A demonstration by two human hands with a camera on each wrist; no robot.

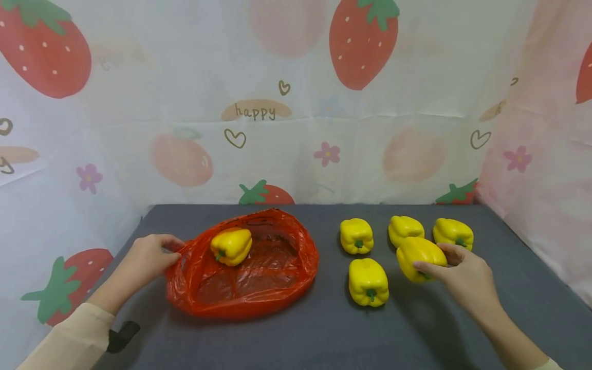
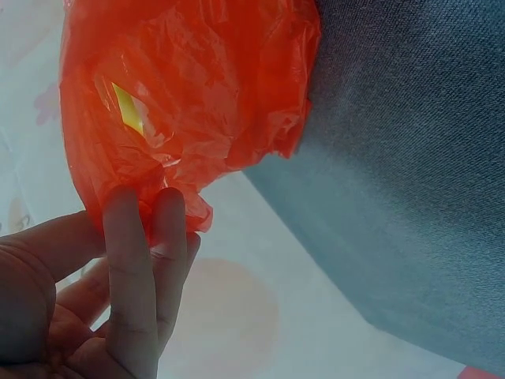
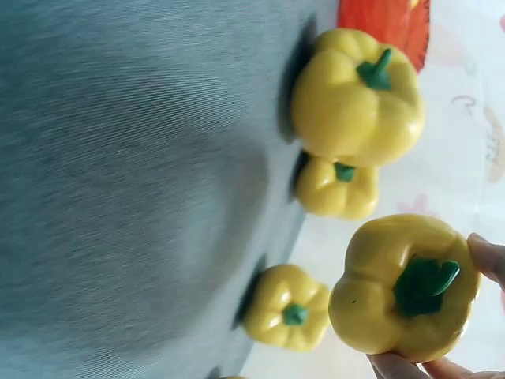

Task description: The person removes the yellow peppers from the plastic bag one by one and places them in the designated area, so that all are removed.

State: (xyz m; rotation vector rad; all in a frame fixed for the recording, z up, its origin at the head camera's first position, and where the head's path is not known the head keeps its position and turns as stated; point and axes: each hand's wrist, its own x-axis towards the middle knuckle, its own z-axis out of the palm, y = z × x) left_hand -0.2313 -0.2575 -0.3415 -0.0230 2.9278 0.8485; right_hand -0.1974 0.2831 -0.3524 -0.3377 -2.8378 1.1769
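Observation:
A red plastic bag (image 1: 250,306) lies with its mouth spread wide, and one yellow bell pepper (image 1: 231,245) sits inside it toward the left. My left hand (image 1: 150,259) pinches the bag's left rim; in the left wrist view the thumb and fingertips (image 2: 130,237) meet on the gathered red plastic. Raised above the table, a yellow bell pepper (image 1: 416,256) is gripped between the thumb and fingers of my right hand (image 1: 472,282). The right wrist view shows this pepper's green stem (image 3: 426,286) facing the camera.
Several more yellow peppers stand on the dark grey table (image 1: 287,341): two between bag and right hand, a nearer one (image 1: 368,282) and a farther one (image 1: 356,236), others behind the held one (image 1: 406,230), (image 1: 453,233). A strawberry-print curtain (image 1: 296,164) hangs behind.

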